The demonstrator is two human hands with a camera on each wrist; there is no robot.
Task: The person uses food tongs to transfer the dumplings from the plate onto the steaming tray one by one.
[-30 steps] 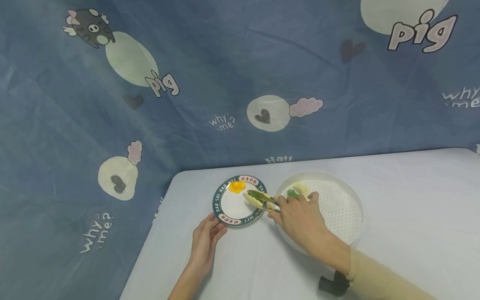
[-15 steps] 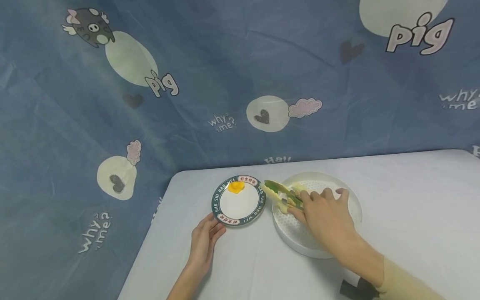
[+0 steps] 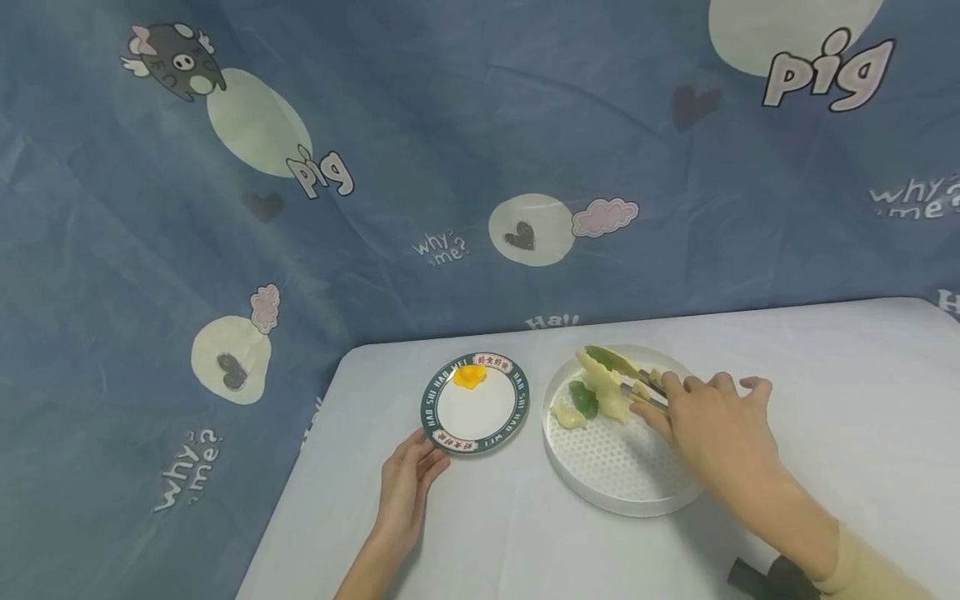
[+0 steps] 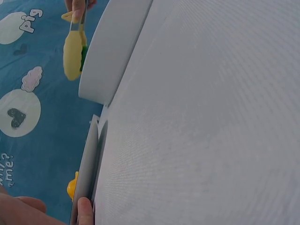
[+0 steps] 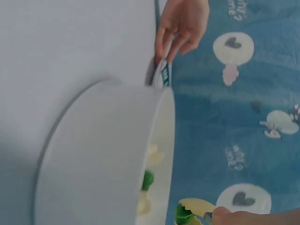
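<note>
My right hand (image 3: 716,429) grips a pair of tongs (image 3: 615,362) with metal arms and yellowish ends above the white round tray (image 3: 626,506). In the right wrist view something green (image 5: 183,214) shows between the yellow ends; whether it is a held piece or part of the tongs I cannot tell. A green piece (image 3: 583,400) and a pale yellow piece (image 3: 568,416) lie on the tray's dotted floor. My left hand (image 3: 407,487) pinches the near left rim of a small green-rimmed plate (image 3: 474,410). An orange-yellow piece (image 3: 470,377) sits on that plate.
Both dishes stand on a white-covered table (image 3: 495,533), the plate left of the tray with a narrow gap between. Behind and to the left hangs a blue patterned cloth (image 3: 405,150). A black device (image 3: 776,577) shows by my right wrist.
My right hand and the tongs have moved right, from over the plate's right rim to above the tray. The pieces on the tray have come into sight. My left hand keeps its place on the plate.
</note>
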